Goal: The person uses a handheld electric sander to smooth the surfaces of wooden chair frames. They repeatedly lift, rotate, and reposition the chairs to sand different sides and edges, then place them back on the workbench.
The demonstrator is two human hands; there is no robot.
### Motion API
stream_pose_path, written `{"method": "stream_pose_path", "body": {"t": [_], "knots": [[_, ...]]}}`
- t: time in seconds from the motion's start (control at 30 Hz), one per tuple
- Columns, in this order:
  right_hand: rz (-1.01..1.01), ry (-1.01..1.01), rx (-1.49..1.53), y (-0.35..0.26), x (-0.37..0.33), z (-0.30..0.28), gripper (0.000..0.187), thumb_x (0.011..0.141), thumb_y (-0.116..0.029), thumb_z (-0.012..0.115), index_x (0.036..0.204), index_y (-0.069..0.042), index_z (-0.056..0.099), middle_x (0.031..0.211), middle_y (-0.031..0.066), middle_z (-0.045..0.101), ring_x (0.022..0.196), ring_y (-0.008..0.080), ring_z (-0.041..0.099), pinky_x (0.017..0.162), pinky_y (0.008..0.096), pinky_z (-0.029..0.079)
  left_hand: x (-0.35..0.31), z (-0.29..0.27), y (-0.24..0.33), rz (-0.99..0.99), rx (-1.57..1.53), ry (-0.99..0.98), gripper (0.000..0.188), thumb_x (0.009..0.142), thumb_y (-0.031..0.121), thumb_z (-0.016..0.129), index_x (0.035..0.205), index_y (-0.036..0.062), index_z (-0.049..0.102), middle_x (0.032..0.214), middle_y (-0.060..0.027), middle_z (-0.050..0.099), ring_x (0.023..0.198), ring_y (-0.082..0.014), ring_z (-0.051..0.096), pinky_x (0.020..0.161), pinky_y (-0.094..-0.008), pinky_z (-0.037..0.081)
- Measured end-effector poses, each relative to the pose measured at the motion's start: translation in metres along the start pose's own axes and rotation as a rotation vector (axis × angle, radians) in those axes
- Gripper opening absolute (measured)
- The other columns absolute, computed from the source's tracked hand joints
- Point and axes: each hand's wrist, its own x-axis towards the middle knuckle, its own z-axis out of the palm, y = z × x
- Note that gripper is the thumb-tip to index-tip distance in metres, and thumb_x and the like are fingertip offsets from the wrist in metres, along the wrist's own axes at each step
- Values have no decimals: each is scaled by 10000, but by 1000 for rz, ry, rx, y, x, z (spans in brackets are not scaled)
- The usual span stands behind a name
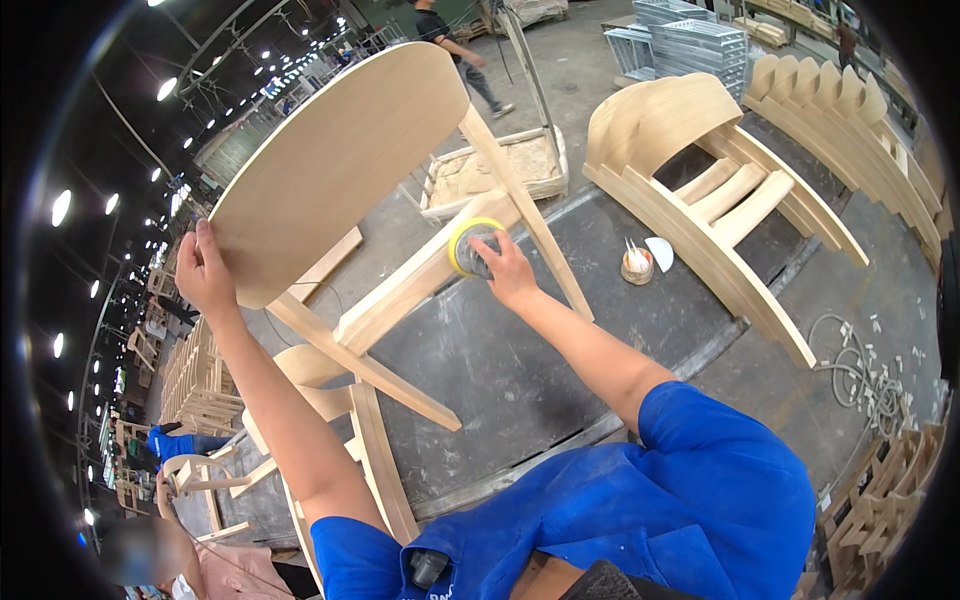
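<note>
A pale wooden chair frame [345,165] stands tilted over the dark worktable [470,370], with a wide curved backrest and straight legs. My left hand [206,272] is closed on the lower left end of the backrest, thumb on its front face. In my right hand [512,272] is a round yellow-rimmed pad [461,243], held against the chair's thick cross rail [415,280]. The pad's underside is hidden. Below the left forearm, another wooden chair frame [380,460] is partly covered by my arm.
Stacked chair frames [690,200] occupy the table's right side. Beside them are a small jar [637,266] with white sticks and a white half-round piece [660,253]. Coiled hose [860,375] lies on the floor at right. One person [235,570] sits at lower left; another [455,50] walks behind.
</note>
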Motion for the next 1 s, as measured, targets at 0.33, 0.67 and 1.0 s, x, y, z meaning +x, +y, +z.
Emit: {"method": "stream_pose_path", "body": {"t": [0.33,0.67,1.0], "knots": [[-21,38,55,42,-30,-73,836,607,20,726,1331,-313,475,1253,116,441,962,334,554,792,407,504,0,-2,-10,-137,-46,71,458,983,376,482,884,-33,664,744,-23,636,698,-91,523,678,-244,425],[-112,204,35,88,42,-79,730,643,1,678,1280,-320,522,1217,140,452,921,341,551,767,416,513,-1,-15,-23,-336,-174,136,360,930,202,509,1071,-102,641,1043,-136,669,966,-186,606,878,-285,443],[-155,269,-2,42,156,-93,635,748,-40,601,1301,-330,490,1255,137,444,900,365,557,734,427,528,-3,-16,-22,-308,-194,143,348,935,188,511,1081,-102,634,1061,-144,667,986,-193,610,893,-293,446]]}}
